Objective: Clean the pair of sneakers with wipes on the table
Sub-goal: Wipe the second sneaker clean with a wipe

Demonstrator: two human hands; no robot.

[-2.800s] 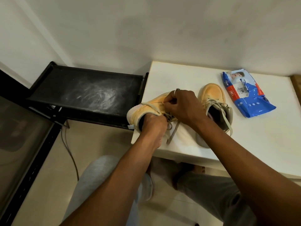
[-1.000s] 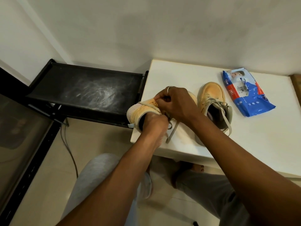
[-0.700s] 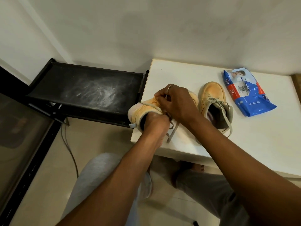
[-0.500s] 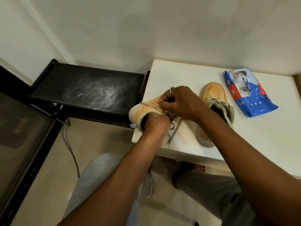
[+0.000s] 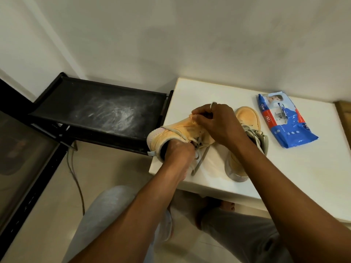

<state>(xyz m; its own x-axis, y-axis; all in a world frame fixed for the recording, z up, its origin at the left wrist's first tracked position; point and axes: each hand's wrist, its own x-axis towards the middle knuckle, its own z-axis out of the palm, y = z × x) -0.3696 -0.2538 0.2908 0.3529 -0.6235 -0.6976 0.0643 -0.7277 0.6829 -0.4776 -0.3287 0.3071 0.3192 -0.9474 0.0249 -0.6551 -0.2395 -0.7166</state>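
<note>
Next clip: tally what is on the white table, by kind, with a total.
Sneakers: 2 (held sneaker, free sneaker)
Wipes pack: 1
Total: 3

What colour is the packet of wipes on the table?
The packet of wipes is mostly blue, with red and white parts; head view.

Print is legible to you only on the wipes pack. Its red band carries "297", set slantwise, with a mark before it that looks like a rupee sign. Just above, white brand letters on blue end in "ee"; the first letter is unclear. The white barcode sticker mid-pack is too small to read.
</note>
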